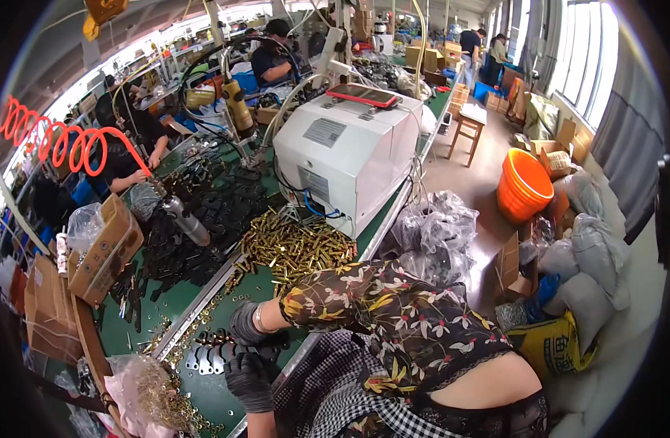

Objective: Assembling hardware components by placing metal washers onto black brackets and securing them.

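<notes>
While you bend over the bench, your gloved dark-grey right hand [249, 325] and gloved dark-grey left hand [248, 382] meet the near end of a row of flat silver-and-black metal plates [207, 359] lying on the green tabletop [258, 283]; your fingers look curled, but you cannot tell from here whether either hand grips a piece. Printed panels mark the boxy white metal machine [349, 157] ahead of you, too small to read, and a red-edged flat device [362, 95] lies on its top. Dark print also shows on the tilted brown cardboard box [105, 252] and the bright yellow sack [557, 343]. A long silver metal rail [198, 306] crosses your bench, with a heap of brass-coloured metal pins [295, 244] beside the machine and a pile of flat black parts [193, 241] beyond the rail. The room runs back past co-workers to tall windows [587, 66]. That cardboard box holds a clear plastic bag [85, 226], a pale pinkish bag [127, 387] carries small metal bits, and nested orange plastic buckets [525, 186] stand on the floor.
</notes>
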A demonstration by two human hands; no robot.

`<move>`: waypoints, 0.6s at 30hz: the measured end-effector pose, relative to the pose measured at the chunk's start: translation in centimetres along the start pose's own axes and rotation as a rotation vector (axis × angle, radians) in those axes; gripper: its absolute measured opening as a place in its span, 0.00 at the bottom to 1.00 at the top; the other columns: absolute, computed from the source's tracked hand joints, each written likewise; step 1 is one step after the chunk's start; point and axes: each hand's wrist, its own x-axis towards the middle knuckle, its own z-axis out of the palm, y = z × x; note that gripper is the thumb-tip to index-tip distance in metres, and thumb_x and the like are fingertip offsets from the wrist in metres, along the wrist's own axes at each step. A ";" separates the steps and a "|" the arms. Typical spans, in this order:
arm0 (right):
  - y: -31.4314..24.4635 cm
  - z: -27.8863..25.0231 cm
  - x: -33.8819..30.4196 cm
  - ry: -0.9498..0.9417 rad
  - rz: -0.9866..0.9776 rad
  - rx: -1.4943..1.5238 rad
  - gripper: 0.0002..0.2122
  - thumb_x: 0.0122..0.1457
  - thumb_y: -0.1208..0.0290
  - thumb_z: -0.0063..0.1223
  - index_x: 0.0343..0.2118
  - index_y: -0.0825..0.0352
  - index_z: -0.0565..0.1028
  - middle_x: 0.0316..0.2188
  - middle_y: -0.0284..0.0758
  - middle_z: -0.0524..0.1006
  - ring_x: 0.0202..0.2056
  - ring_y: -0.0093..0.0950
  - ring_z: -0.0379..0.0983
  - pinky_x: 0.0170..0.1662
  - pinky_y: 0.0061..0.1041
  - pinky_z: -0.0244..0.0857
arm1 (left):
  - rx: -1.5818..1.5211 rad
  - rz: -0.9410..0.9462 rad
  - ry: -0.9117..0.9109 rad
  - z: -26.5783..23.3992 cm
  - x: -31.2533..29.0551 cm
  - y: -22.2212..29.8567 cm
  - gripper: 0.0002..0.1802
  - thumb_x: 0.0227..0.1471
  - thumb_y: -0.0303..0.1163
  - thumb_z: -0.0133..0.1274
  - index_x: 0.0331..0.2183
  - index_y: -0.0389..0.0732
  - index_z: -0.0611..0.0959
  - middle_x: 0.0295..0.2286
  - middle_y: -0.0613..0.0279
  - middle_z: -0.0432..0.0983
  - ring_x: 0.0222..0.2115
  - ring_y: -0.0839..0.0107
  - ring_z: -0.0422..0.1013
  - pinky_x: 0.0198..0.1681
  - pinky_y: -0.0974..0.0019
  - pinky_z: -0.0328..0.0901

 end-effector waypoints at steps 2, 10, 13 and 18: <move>-0.5 -0.3 -0.7 0.020 0.073 0.036 0.14 0.52 0.60 0.52 0.35 0.63 0.82 0.35 0.38 0.81 0.40 0.40 0.78 0.43 0.39 0.71 | 0.004 -0.016 -0.007 0.0 -0.2 0.0 0.04 0.48 0.28 0.55 0.29 0.40 0.82 0.31 0.56 0.77 0.34 0.55 0.71 0.37 0.55 0.67; -0.8 -1.3 -3.7 0.116 0.180 0.186 0.14 0.51 0.59 0.53 0.35 0.62 0.82 0.34 0.38 0.81 0.39 0.40 0.78 0.41 0.38 0.71 | -0.055 -0.002 -0.024 -0.3 -0.1 0.4 0.04 0.47 0.29 0.54 0.29 0.41 0.81 0.31 0.56 0.76 0.34 0.55 0.70 0.38 0.54 0.66; -0.5 -1.3 -4.0 0.120 0.181 0.189 0.14 0.51 0.59 0.53 0.35 0.62 0.82 0.34 0.38 0.81 0.39 0.40 0.78 0.41 0.38 0.71 | -0.049 0.010 -0.033 -0.1 -0.1 0.4 0.04 0.47 0.29 0.54 0.28 0.41 0.80 0.30 0.56 0.75 0.33 0.55 0.70 0.38 0.53 0.65; -0.3 -1.1 -4.1 0.119 0.163 0.162 0.14 0.51 0.59 0.54 0.35 0.62 0.82 0.33 0.38 0.82 0.38 0.40 0.78 0.40 0.38 0.72 | -0.026 -0.016 -0.087 0.1 0.2 0.7 0.04 0.48 0.27 0.54 0.29 0.40 0.81 0.31 0.56 0.76 0.35 0.56 0.70 0.39 0.55 0.66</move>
